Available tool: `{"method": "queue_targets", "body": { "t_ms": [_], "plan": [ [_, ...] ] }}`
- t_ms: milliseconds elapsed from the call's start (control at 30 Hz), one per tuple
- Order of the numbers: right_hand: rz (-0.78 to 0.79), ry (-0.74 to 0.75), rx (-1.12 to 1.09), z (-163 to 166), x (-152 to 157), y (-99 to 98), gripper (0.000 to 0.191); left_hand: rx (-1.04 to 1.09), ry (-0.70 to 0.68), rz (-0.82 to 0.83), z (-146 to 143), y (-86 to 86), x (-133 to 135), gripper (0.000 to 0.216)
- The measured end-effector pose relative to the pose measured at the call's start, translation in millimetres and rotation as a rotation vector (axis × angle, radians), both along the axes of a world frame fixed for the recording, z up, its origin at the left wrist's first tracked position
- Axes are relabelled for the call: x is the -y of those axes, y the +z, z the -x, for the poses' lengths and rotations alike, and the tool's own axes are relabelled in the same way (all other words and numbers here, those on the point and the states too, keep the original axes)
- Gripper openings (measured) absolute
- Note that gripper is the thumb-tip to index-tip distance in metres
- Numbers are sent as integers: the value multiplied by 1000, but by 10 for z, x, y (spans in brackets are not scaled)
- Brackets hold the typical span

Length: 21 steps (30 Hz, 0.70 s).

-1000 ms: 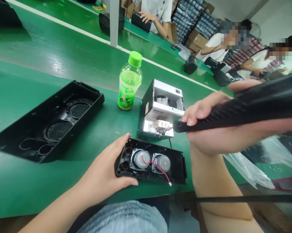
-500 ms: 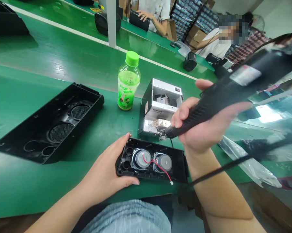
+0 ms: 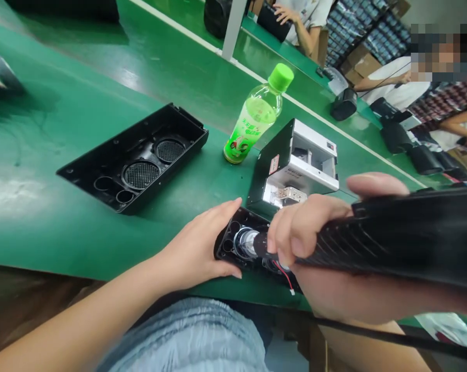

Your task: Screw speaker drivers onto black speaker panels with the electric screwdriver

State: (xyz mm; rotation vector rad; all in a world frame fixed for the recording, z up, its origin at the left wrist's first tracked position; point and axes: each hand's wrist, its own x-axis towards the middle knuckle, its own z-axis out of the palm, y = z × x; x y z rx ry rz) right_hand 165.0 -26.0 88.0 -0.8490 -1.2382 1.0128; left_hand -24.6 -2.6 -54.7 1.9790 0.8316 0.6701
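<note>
My left hand [image 3: 196,245] grips the left end of a black speaker housing [image 3: 249,214], thumb along the near side and fingers along the far side. Inside the housing are round speaker drivers, and a red wire [image 3: 285,274] with a white plug hangs over its near edge. Wrapped round a black electric screwdriver [image 3: 407,232], my right hand [image 3: 314,243] holds it over the housing. The tool's front end covers part of the left driver [image 3: 244,242]; whether its tip touches anything is hidden. Most of the right driver is behind my right hand.
A second black housing [image 3: 101,173] lies to the left. Behind my hands stand a green-capped bottle [image 3: 252,116] and a silver-and-black screw feeder [image 3: 295,165]. At the far left edge sits a round metal-rimmed part [image 3: 0,75]. Co-workers [image 3: 306,28] sit across the green table.
The screwdriver has swung from above the screw feeder down over the left driver in the housing. My left hand keeps its grip. The view has shifted left, showing the round part.
</note>
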Motion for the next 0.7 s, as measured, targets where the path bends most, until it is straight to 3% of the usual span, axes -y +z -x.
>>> {"method": "queue_targets", "body": {
  "t_ms": [200,367,500,700],
  "plan": [
    [62,73,-4,1,-58,-81,62,52,-5,-19,-13,-13,5,137],
    [21,-23,-24,83,-90,-107,71,70,-4,-34,-20,-11,4,137],
    [-8,-38,-58,102,-89,-160,68,74,-10,-61,-16,-21,2,136],
    [-11,-34,93,111,-73,-154,54,61,-3,-36,-20,-20,2,135]
  ]
}}
